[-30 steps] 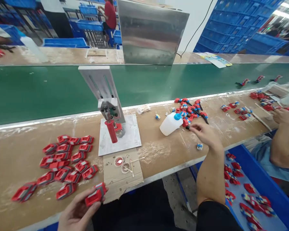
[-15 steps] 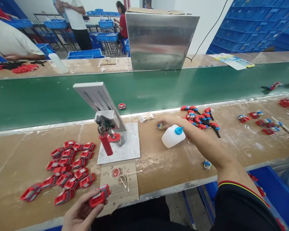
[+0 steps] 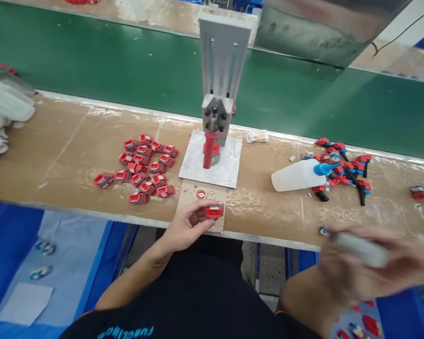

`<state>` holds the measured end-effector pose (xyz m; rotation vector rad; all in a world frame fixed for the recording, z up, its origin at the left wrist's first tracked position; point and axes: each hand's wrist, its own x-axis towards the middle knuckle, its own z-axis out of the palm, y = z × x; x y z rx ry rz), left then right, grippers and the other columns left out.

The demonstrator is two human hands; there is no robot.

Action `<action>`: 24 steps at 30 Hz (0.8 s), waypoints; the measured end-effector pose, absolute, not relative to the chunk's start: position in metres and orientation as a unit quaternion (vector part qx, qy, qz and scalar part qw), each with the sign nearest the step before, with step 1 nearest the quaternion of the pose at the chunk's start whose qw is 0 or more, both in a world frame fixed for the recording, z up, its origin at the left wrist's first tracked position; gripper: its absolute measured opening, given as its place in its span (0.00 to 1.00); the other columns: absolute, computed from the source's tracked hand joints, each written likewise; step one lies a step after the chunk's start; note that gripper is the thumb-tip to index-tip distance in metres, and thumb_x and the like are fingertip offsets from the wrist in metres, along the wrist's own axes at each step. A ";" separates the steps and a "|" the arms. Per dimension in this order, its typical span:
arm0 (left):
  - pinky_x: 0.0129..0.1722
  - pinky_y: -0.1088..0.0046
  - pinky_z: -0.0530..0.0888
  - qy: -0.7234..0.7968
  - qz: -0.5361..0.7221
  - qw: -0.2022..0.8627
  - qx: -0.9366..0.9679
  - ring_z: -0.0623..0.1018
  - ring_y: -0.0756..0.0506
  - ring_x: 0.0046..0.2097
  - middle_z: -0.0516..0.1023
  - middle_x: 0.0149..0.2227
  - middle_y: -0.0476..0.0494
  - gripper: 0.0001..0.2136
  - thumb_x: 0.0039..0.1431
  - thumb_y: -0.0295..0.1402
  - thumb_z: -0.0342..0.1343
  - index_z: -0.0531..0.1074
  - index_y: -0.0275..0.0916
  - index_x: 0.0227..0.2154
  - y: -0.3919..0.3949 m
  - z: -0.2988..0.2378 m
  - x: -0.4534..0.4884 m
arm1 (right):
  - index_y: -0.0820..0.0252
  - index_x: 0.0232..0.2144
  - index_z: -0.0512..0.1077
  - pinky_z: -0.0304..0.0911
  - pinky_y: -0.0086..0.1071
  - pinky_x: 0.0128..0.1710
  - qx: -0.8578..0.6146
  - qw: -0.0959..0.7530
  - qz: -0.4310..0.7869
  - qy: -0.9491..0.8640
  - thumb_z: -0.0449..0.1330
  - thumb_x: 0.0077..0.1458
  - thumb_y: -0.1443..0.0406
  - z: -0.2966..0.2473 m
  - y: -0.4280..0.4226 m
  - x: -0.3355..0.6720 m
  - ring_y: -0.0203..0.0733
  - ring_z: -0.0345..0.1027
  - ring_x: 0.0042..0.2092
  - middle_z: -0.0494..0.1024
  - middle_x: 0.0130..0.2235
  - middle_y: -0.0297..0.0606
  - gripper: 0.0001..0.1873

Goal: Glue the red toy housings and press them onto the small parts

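- Head view: the left hand is clenched on a small red part, pinched between thumb and fingertips. It hangs over the near edge of the counter, just above a piece of cardboard.
- On that cardboard sits a little round red dish, close behind the held part.
- The right hand is low at the right, off the counter's front edge, and badly blurred. A pale elongated thing lies across its fingers; I cannot tell whether the grip is closed.
- Behind the cardboard stands a grey press fixture on a flat grey plate, with a red handle hanging down from it.
- Left of the plate lies a cluster of red parts.
- To the right a white bottle with a blue cap lies on its side, its nozzle touching a heap of red, blue and black pieces.
- A green conveyor belt runs along the far side of the counter.
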<state>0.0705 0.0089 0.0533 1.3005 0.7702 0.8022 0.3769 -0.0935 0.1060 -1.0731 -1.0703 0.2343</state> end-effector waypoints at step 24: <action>0.57 0.68 0.84 0.344 0.464 0.393 0.715 0.85 0.41 0.57 0.85 0.57 0.38 0.20 0.65 0.21 0.61 0.76 0.41 0.58 -0.006 0.046 0.060 | 0.54 0.37 0.71 0.71 0.24 0.20 -0.531 0.662 0.396 -0.352 0.74 0.54 0.45 0.033 -0.055 0.208 0.31 0.70 0.27 0.73 0.39 0.32 0.25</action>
